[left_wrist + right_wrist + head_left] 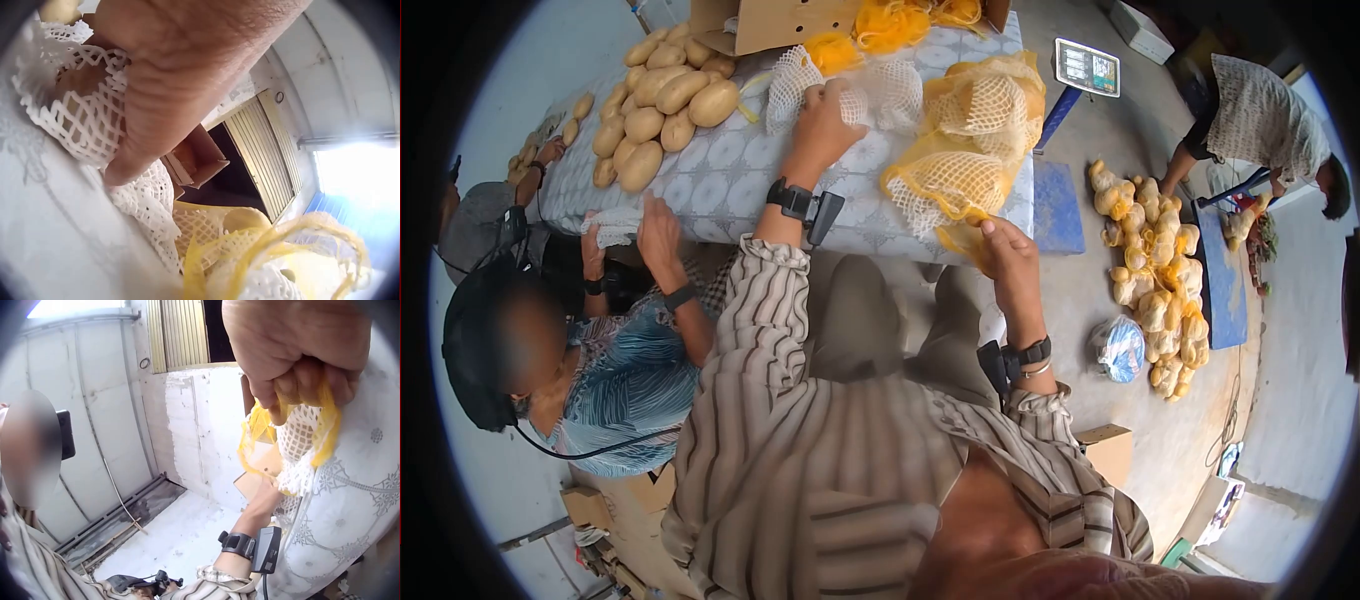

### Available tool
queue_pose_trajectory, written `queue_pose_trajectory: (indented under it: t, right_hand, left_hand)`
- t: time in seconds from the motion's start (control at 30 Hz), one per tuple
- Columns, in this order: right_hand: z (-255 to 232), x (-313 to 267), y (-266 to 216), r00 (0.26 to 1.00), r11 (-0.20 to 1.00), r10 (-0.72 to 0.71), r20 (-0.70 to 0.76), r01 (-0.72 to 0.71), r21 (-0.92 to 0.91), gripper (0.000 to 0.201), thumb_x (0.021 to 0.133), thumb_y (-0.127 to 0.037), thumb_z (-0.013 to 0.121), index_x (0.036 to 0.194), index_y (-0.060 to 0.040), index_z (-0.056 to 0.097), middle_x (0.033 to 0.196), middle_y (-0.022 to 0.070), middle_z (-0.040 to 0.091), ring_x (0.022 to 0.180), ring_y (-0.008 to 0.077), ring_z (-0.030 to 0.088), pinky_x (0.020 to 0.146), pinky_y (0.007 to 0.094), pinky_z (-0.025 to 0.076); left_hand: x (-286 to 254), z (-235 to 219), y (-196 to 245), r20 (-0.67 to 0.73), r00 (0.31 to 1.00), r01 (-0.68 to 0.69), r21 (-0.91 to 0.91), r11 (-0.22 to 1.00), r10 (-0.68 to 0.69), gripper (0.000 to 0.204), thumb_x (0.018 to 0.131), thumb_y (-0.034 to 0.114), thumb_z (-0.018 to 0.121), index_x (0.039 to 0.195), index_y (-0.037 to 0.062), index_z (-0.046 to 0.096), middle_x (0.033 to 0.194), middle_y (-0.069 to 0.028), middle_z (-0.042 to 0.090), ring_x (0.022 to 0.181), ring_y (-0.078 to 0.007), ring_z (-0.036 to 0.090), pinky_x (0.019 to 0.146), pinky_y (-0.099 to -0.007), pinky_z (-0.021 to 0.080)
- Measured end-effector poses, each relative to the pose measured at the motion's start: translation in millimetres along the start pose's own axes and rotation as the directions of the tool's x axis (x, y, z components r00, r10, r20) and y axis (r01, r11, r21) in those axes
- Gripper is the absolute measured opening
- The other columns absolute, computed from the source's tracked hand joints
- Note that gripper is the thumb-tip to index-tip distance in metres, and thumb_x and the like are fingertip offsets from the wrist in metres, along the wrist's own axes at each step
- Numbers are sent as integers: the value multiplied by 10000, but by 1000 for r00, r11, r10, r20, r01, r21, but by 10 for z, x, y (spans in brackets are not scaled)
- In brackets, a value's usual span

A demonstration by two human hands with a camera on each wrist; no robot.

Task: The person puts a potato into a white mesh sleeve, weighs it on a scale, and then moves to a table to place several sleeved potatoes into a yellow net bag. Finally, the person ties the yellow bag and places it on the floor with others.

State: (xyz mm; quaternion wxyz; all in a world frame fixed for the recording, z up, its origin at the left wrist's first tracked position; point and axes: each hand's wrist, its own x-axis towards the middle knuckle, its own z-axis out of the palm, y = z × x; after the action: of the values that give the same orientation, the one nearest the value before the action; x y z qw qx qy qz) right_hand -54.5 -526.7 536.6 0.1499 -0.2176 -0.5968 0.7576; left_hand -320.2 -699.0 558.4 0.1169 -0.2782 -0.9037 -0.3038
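Observation:
My left hand (825, 130) grips a white foam net sleeve (78, 128) at the back of the table; a tan shape shows through its mesh. Other white foam nets (895, 92) lie just beside that hand. At the table's front edge, my right hand (1012, 268) pinches the gathered mouth of a yellow mesh bag (905, 180). The bag lies to the right on the tabletop, bulging with things wrapped in white foam netting. In the right wrist view, the fingers (306, 381) curl around the yellow mesh, and white netting shows inside its opening.
Tan potatoes (662, 100) are heaped at the table's left. A cardboard box (795, 25) and orange mesh bags (890, 25) stand at the back. Another person (615, 350) works close on my left. A scale (1088, 68) and filled bags (1155, 270) are right of the table.

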Motion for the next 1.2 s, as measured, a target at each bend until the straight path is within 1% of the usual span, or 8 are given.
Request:
queue_pose_trajectory:
  t: [0.2,0.3,0.4,0.5,0.67,0.77,0.87,1.2]
  right_hand:
    - [-30,14,51,999,999,-26,18,26,19,277,910,-245,625,1050,-11,679,860,-10,649,699,46,547,582,180,425]
    - [-19,0,10,999,999,-32,16,32,-2,286,912,-260,621,1046,-14,679,843,-16,644,670,40,532,554,177,405]
    - [-24,-4,9,999,1000,-28,23,28,8,291,914,-275,618,1035,-17,680,813,-24,633,630,33,506,523,174,379]
    - [67,-26,-48,999,999,-32,-4,32,43,282,932,-273,591,1020,-17,669,713,-65,513,562,19,404,486,182,303]
    - [23,-54,-132,998,987,-59,1,58,150,274,951,-261,561,1027,-17,659,632,-98,399,511,7,313,459,193,229]
    - [2,-116,-258,994,987,-91,-57,98,130,272,921,-262,608,1009,-15,680,800,-17,614,634,35,497,542,186,393]
    - [0,-117,-329,979,984,-154,-136,165,73,279,923,-248,605,1028,1,675,832,3,629,681,54,537,593,198,430]
    - [-88,-69,-286,942,946,-274,-192,300,125,294,958,-167,527,1149,38,616,993,69,657,864,116,619,739,223,493]
  left_hand:
    - [-321,-94,68,-83,991,-115,-116,987,106,561,708,153,723,1214,79,492,1208,-166,510,1075,-352,566,918,-390,479]
    - [-648,-317,242,24,999,43,-529,847,-36,530,727,118,692,1212,38,494,1172,-154,558,1070,-273,582,919,-360,480]
    - [-970,-558,388,86,995,104,-825,555,-59,617,692,157,714,1235,-2,465,1107,-131,596,1037,-206,587,899,-312,489]
    - [-1198,-752,509,357,927,359,-933,6,112,762,595,223,768,1232,-39,443,1107,-120,585,1013,-174,596,937,-281,479]
    - [-1258,-566,674,437,816,461,-887,30,378,710,629,210,764,1235,-8,464,1157,-104,563,1038,-163,578,931,-280,465]
    - [-1187,-286,853,360,773,262,-931,254,523,615,676,192,755,1221,15,531,1166,-66,583,1049,-148,564,961,-281,423]
    - [-1096,-159,1006,470,690,431,-878,210,551,711,657,209,766,1279,-16,505,1208,-89,572,1100,-156,548,978,-294,419]
    - [-756,-163,1163,270,812,164,-956,243,517,702,657,139,743,1310,9,522,1227,-104,591,1115,-170,553,975,-304,430]
